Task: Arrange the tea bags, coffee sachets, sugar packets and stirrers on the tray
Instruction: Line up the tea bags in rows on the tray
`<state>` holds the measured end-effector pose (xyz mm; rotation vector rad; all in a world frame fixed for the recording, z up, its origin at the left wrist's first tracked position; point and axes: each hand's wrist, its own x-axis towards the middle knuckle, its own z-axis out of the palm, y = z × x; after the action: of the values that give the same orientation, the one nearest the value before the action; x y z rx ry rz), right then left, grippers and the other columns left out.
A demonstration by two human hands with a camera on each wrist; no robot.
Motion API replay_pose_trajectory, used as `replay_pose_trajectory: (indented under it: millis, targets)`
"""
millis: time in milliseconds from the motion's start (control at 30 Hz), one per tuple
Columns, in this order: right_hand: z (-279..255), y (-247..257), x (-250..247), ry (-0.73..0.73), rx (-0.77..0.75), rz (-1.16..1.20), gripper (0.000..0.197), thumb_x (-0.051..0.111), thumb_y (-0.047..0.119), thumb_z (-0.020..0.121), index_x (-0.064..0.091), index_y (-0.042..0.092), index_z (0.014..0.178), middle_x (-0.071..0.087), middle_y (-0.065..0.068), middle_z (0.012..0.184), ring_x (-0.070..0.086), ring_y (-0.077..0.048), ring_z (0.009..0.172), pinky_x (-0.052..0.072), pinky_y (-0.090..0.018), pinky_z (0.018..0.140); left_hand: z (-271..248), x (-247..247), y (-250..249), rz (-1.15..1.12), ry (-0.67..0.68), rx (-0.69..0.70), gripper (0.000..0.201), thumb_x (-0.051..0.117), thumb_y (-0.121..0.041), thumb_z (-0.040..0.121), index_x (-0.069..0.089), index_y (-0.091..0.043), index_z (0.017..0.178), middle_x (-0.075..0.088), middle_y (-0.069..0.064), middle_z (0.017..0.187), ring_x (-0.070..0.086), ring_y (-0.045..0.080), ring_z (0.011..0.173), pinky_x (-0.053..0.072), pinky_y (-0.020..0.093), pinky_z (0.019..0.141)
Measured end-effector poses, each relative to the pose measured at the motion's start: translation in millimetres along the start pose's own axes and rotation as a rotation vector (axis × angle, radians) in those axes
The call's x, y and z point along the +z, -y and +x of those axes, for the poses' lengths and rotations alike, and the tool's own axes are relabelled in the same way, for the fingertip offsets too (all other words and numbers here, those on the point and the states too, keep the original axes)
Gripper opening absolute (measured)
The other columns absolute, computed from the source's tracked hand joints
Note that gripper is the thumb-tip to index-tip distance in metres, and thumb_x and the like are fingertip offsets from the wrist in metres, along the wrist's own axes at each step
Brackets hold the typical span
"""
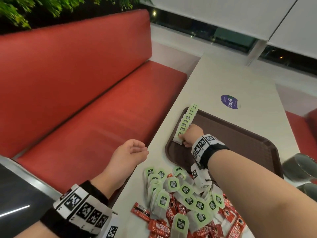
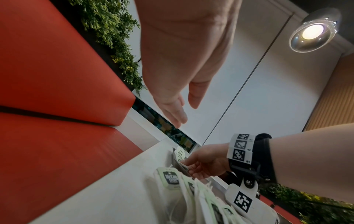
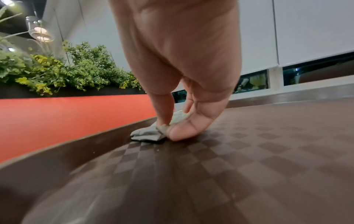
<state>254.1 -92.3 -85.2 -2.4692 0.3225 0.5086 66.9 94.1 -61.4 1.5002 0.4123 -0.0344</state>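
Pinching the nearest white paper tea bag [image 1: 178,139] in a row along the brown plastic tray's [image 1: 240,134] left rim, the right hand [image 1: 192,135] is seen overhead. From the left wrist, the left hand [image 2: 180,63] is shown loosely spread, holding nothing. From the right wrist, thumb and fingertips [image 3: 184,128] are pressed on the bag.

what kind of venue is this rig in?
Probably a fast-food restaurant or café booth: a red padded bench along a pale table, a brown plastic serving tray, and a pendant lamp overhead.
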Motion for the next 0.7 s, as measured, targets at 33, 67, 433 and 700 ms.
replay_pose_trajectory:
  millis: [33,67,433,700]
  targets:
    - [-0.2,-0.2,1.1,-0.013,-0.013,-0.046,0.027,0.069,0.018,0.083,0.052,0.009,0.101,0.068,-0.012,0.088,0.069,-0.026,0.073,0.060,-0.041,0.073,-0.4,0.0,0.2,0.003,-0.002,-0.002,0.027,0.072,-0.020,0.062,0.065,-0.020,0.089,0.073,0.002,0.095,0.067,0.023,0.097,0.052,0.044,0.094]
    - [-0.9,-0.1,0.7,-0.023,-0.029,-0.100,0.036,0.070,0.022,0.082,0.052,0.009,0.109,0.068,-0.012,0.097,0.070,-0.027,0.082,0.059,-0.041,0.076,-1.0,0.1,0.6,0.008,-0.002,-0.003,0.026,0.073,-0.020,0.063,0.065,-0.022,0.087,0.073,0.002,0.095,0.067,0.022,0.097,0.052,0.044,0.094]
    - [-69.8,-0.4,-58.9,0.003,-0.358,-0.163,0.023,0.064,0.032,0.087,0.061,0.010,0.095,0.065,-0.006,0.096,0.061,-0.019,0.086,0.049,-0.030,0.075,-9.0,-0.7,-1.9,0.049,0.055,0.000,0.024,0.074,-0.009,0.072,0.063,-0.018,0.091,0.069,0.009,0.101,0.064,0.024,0.100,0.048,0.047,0.099]
    - [-184.1,-98.6,-99.8,0.090,-0.411,-0.018,0.011,0.066,0.032,0.086,0.064,0.024,0.094,0.064,0.008,0.087,0.061,-0.006,0.079,0.047,-0.022,0.069,-38.5,22.5,0.1,0.326,0.164,0.045,0.014,0.068,-0.012,0.084,0.064,-0.018,0.096,0.068,0.005,0.095,0.063,0.019,0.087,0.051,0.029,0.078]
